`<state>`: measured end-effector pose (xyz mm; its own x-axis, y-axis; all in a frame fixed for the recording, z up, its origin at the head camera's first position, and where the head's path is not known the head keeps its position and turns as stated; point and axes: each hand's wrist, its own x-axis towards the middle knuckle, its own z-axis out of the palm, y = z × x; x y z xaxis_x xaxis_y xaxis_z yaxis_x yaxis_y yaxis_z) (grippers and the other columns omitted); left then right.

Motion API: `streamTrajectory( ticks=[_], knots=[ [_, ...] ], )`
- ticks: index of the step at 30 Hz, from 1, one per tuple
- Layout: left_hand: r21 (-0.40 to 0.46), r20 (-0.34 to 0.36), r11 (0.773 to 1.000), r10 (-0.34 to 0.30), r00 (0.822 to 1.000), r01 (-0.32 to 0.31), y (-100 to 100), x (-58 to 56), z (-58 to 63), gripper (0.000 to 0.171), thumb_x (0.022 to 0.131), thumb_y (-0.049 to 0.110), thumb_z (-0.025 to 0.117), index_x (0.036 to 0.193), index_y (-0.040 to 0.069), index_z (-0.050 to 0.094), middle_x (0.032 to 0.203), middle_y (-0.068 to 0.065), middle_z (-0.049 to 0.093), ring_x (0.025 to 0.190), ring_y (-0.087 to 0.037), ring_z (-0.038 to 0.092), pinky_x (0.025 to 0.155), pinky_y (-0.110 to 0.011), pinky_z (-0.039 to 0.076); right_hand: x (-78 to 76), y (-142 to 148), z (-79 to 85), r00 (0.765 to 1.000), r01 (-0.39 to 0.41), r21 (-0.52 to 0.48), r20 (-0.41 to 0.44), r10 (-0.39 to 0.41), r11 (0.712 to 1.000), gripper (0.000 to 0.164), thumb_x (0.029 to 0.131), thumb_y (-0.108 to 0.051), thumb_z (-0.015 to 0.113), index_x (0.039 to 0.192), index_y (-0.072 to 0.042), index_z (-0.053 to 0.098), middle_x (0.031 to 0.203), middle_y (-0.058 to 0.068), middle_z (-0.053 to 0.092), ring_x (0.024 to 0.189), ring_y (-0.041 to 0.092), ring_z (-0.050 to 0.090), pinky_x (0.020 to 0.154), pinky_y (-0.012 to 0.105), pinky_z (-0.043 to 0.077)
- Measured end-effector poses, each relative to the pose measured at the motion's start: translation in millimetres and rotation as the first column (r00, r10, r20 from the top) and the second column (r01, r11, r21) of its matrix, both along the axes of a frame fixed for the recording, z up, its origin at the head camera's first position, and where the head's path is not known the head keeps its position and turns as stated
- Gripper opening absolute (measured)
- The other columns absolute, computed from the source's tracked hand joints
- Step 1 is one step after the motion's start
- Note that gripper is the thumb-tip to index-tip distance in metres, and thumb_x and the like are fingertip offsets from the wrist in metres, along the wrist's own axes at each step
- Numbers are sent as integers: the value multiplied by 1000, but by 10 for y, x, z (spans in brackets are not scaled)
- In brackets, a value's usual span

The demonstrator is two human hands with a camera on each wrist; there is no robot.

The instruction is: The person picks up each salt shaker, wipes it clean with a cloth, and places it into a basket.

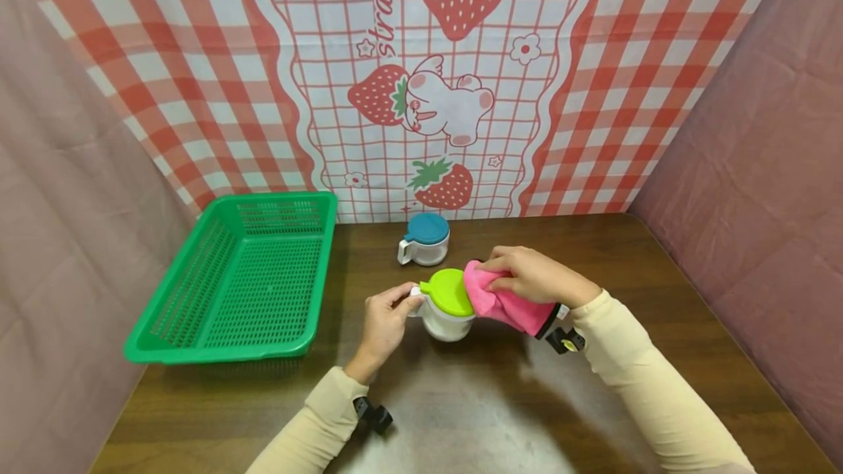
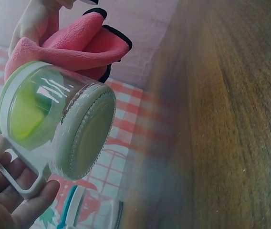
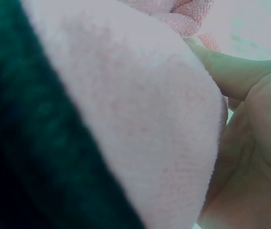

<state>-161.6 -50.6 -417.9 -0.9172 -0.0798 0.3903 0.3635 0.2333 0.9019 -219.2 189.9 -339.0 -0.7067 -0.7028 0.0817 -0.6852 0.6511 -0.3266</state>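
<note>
A clear seasoning jar [image 1: 449,327] with a lime-green lid [image 1: 451,292] is held up off the table. My left hand [image 1: 384,320] grips its white handle [image 2: 18,176], thumb on top and fingers curled through and under it. The jar's round base [image 2: 90,133] shows in the left wrist view. My right hand [image 1: 527,274] holds a bunched pink cloth [image 1: 503,304] with dark edging against the right side of the lid and jar. In the right wrist view the cloth [image 3: 140,124] fills most of the picture and hides the jar.
A similar jar with a blue lid [image 1: 427,229] stands farther back on the brown wooden table [image 1: 421,415]. At the left sits a green plastic basket [image 1: 316,269]. A strawberry-print checked cloth [image 1: 566,130] hangs behind, with pink curtains [image 1: 744,167] on both sides.
</note>
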Motion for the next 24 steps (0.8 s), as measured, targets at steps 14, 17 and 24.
streamTrajectory(
  ticks=[14,17,24],
  knots=[
    [-5,13,999,43,999,-43,-4,-10,19,22,75,5,70,94,-6,68,86,-20,69,68,-11,61,59,-13,49,89,-60,31,996,-23,47,-86,27,999,18,80,-23,67,98,-21,69,82,-5,52,74,7,46,64,21,41],
    [-5,21,999,45,999,-45,-1,-8,22,22,75,5,70,94,-6,68,86,-20,69,68,-11,61,58,-13,48,115,-78,36,992,-38,55,-114,44,998,17,80,-24,68,97,-21,69,80,-6,52,73,6,46,64,20,41],
    [-6,40,999,49,998,-49,11,-1,40,22,75,5,70,94,-6,68,85,-21,69,67,-12,61,58,-12,48,165,-119,59,986,-58,73,-153,69,996,22,79,-24,68,101,-19,69,82,-4,53,74,7,46,64,21,42]
  ],
)
